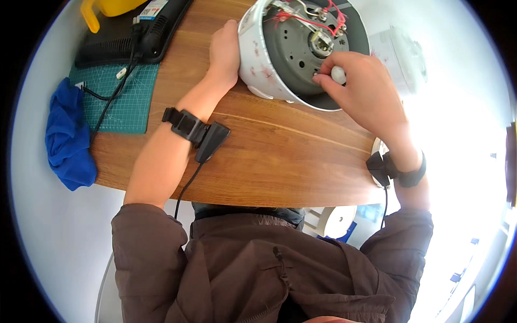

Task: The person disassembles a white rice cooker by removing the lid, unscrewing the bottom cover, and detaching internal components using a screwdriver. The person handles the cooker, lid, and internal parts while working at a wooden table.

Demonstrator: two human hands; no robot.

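Observation:
A white rice cooker housing with a pink floral pattern lies tilted at the far middle of the table, its grey metal inside facing me. Red and white wires run across its upper part. Against its outer left wall my left hand holds it; part of the fingers is hidden. My right hand reaches over the near right rim, thumb and fingertips pinched close to the grey metal. A small white round-ended object shows within that grip; its kind is unclear.
At the left, a green cutting mat lies beneath a black device and black cables. A blue cloth hangs over the table edge. A translucent container stands right of the housing. Below the table edge is a white round object.

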